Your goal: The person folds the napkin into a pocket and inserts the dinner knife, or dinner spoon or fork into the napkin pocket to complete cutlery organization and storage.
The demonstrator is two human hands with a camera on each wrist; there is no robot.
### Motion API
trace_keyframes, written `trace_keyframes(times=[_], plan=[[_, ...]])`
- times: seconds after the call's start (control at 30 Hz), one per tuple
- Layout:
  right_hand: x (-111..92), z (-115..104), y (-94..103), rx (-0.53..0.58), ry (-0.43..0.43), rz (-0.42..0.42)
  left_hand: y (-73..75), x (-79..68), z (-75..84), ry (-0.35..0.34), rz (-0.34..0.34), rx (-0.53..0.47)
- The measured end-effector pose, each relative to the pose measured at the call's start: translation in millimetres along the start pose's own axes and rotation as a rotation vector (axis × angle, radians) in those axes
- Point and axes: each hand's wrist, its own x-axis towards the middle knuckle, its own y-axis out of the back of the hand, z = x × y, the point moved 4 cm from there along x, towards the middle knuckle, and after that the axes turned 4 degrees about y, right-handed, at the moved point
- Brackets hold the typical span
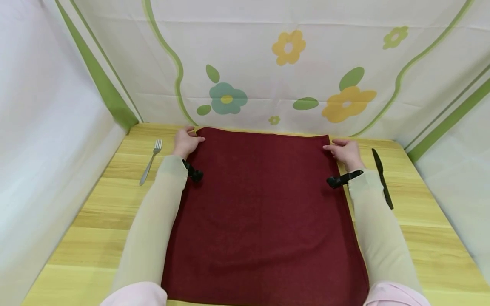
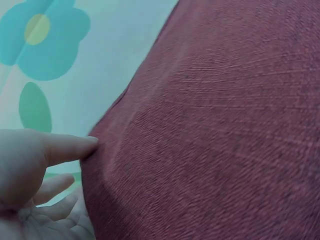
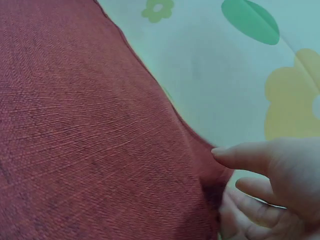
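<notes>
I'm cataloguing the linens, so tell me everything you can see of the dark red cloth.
The dark red cloth is plain, roughly square and unfolded, with a visible weave and a narrow, hem-like border. It is spread out over the wood-grain table, with soft ripples toward its near side. Its far edge runs close to the flowered backdrop; its near edge partly leaves the head view. The left hand pinches its far left corner, the right hand its far right.

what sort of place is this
Probably a dining-style table, perhaps staged: a fork and a knife lie either side of a dark red cloth, with white flower-printed sheeting behind.
</notes>
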Motion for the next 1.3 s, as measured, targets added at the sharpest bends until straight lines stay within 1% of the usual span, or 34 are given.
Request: trace_keyframes(times=[0.17, 0.27, 0.37, 0.43, 0.53, 0.63, 0.73, 0.87, 1.0, 1.13, 1.3], plan=[[1.3, 2.0, -2.7, -0.05, 0.0, 0.028, -5.7, 1.0, -0.9, 0.009, -0.017, 0.06], [1.0, -0.1, -3.0, -0.061, 0.009, 0.039, -6.8, 0.9, -0.4, -0.008, -0.027, 0.082], [-0.5, -2.5, -1.6, -0.041, 0.013, 0.042, -6.6, -0.5, 2.3, -0.035, -0.03, 0.086], [-2.0, -4.5, -0.6, -0.015, 0.017, 0.043, -5.7, -2.5, 5.2, -0.051, -0.03, 0.06], [-3.4, -7.2, 1.1, 0.016, 0.031, 0.044, -4.2, -5.2, 10.1, -0.065, -0.035, -0.006], [-4.2, -9.0, 3.1, 0.017, 0.037, 0.047, -2.0, -7.1, 13.9, -0.046, -0.046, -0.102], [-4.8, -9.6, 5.6, -0.002, 0.036, 0.045, 1.7, -9.0, 15.8, -0.019, -0.049, -0.169], [-7.2, -11.7, 10.3, -0.033, 0.048, 0.039, 9.4, -11.6, 15.4, -0.011, -0.061, -0.203], [-13.7, -16.9, 18.5, -0.068, 0.07, 0.015, 21.1, -16.4, 12.6, -0.042, -0.088, -0.169], [-21.8, -21.1, 27.8, -0.093, 0.098, -0.023, 33.0, -23.0, 8.2, -0.078, -0.103, -0.083], [-29.1, -22.0, 36.2, -0.073, 0.141, -0.043, 42.7, -31.8, 6.5, -0.072, -0.091, -0.008]])
